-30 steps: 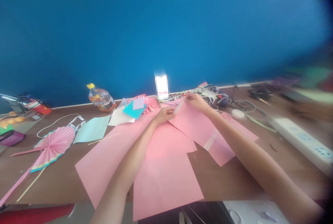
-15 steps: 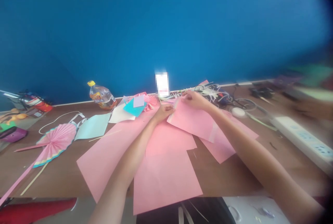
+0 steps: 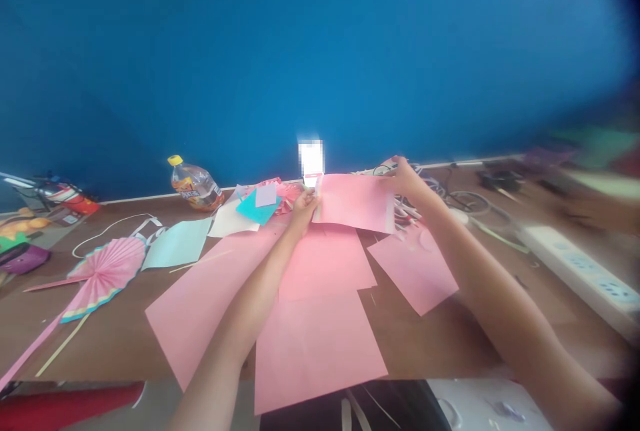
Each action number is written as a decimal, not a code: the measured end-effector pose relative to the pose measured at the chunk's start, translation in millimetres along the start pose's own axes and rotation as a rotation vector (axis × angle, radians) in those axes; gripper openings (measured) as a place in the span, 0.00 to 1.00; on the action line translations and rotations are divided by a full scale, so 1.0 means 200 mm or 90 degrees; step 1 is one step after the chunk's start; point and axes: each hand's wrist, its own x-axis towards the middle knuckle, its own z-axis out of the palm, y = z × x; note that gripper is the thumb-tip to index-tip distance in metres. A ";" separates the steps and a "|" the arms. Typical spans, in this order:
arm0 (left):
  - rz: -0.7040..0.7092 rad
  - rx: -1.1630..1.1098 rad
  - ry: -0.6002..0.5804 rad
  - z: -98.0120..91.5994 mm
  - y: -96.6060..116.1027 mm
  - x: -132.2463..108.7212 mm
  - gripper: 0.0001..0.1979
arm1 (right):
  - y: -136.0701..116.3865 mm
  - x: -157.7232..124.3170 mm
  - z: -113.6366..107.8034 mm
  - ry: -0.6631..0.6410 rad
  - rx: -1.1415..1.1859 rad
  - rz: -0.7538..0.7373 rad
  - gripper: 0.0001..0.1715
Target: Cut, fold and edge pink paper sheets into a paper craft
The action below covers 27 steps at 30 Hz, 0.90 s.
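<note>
A pink sheet (image 3: 356, 201) with whitish strips along its left and right edges is held up between my two hands. My left hand (image 3: 305, 205) pinches its left edge. At its upper right corner, my right hand (image 3: 400, 176) grips the sheet with fingers partly hidden. Below lie more pink sheets: one at the front (image 3: 320, 351), one to the left (image 3: 200, 304) and one to the right (image 3: 416, 267). Left of my left hand are a teal paper (image 3: 257, 206) and a small lilac square (image 3: 266, 195) on a white sheet.
At the left lie a folded pink fan (image 3: 113, 271), a light blue sheet (image 3: 177, 243) and a bottle with a yellow cap (image 3: 195, 184). A white power strip (image 3: 580, 274) is at the right. Paper scraps and cables lie behind my right hand, near a blue wall (image 3: 320, 51).
My right hand has moved right and slightly up, from the sheet's left edge to its right corner. The sheet has turned and is now raised and level between both hands.
</note>
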 end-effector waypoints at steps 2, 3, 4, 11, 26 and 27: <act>0.003 -0.018 0.016 -0.01 -0.01 0.01 0.28 | -0.01 0.00 0.00 0.028 0.059 0.058 0.51; 0.005 -0.028 0.022 -0.01 -0.01 0.01 0.27 | -0.02 0.00 0.00 0.035 0.090 0.082 0.50; 0.007 -0.036 0.024 -0.01 -0.01 0.02 0.27 | -0.03 0.00 0.00 0.043 0.115 0.088 0.48; -0.039 -0.124 -0.106 0.02 0.09 -0.04 0.26 | -0.08 -0.04 -0.05 0.005 0.192 0.055 0.18; -0.035 0.109 -0.274 0.06 0.05 -0.06 0.13 | -0.18 -0.17 0.23 -0.384 -0.022 -0.325 0.11; -0.027 0.124 -0.277 0.05 0.04 -0.06 0.13 | -0.17 -0.17 0.24 -0.394 -0.019 -0.339 0.12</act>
